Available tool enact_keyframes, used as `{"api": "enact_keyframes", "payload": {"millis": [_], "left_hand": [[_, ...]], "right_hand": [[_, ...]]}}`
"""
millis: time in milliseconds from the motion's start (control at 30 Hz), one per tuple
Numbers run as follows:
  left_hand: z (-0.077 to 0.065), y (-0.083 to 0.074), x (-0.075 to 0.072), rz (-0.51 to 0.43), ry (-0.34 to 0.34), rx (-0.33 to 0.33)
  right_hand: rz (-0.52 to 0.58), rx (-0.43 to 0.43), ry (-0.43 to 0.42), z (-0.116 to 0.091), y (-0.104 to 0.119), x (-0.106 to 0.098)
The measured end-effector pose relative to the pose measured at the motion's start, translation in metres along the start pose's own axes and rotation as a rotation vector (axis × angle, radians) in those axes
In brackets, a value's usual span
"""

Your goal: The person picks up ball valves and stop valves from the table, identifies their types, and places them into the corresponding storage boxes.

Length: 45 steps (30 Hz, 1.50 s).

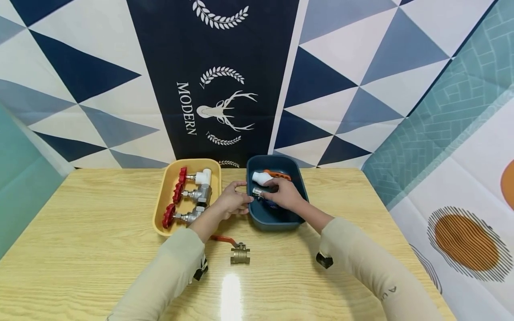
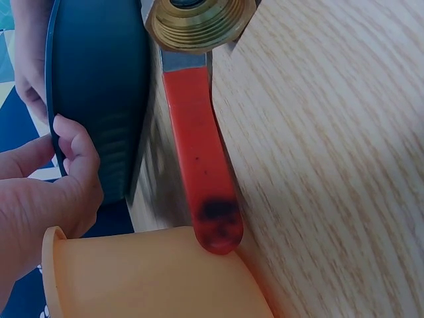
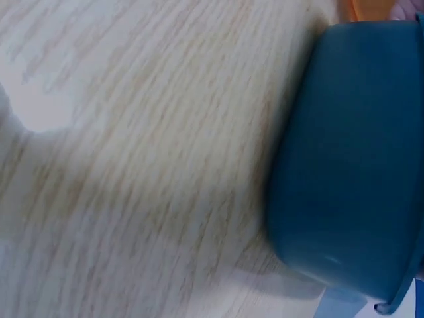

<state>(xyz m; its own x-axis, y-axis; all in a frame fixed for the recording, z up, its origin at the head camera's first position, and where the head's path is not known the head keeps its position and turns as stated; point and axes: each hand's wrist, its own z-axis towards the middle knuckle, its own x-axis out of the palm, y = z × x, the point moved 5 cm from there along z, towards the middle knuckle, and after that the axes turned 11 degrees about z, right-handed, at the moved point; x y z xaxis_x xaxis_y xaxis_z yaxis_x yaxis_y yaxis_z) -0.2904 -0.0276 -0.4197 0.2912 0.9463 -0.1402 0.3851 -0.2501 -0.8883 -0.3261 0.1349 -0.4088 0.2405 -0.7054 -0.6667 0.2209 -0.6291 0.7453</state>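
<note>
My left hand (image 1: 233,201) is at the near left side of the dark blue bin (image 1: 277,223). In the left wrist view its thumb and fingers pinch the bin's rim (image 2: 50,79). Reaching down inside that bin, my right hand (image 1: 286,195) holds a small silver valve (image 1: 257,191) with a blue part under the palm; the hand hides much of it. A white plastic fitting (image 1: 262,178) and an orange handle (image 1: 279,174) lie farther back in the bin. The right wrist view shows mainly the bin's outer wall (image 3: 351,152).
Left of the blue bin stands a yellow bin (image 1: 157,214) holding several valves with red wheel handles (image 1: 178,191). A brass ball valve (image 1: 240,255) with a red lever (image 2: 199,152) lies on the wooden table (image 1: 100,249) in front. Patterned cloth (image 1: 225,147) hangs behind the table.
</note>
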Motion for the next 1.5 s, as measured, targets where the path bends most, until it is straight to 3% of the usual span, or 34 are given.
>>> {"api": "enact_keyframes", "payload": {"millis": [333,500,700,1500], "left_hand": [[0.000,-0.001,0.001,0.005,-0.009,0.001],[0.001,0.000,0.001,0.003,-0.016,-0.006],[0.000,0.000,0.001,0.003,-0.020,-0.012],[0.001,0.001,0.000,0.001,-0.006,-0.017]], "right_hand": [[0.120,0.058,-0.031,-0.012,-0.001,-0.015],[0.193,0.000,-0.063,-0.021,0.004,-0.021],[0.287,0.004,-0.034,-0.025,0.004,-0.020],[0.386,0.026,0.061,-0.051,0.031,-0.017]]}}
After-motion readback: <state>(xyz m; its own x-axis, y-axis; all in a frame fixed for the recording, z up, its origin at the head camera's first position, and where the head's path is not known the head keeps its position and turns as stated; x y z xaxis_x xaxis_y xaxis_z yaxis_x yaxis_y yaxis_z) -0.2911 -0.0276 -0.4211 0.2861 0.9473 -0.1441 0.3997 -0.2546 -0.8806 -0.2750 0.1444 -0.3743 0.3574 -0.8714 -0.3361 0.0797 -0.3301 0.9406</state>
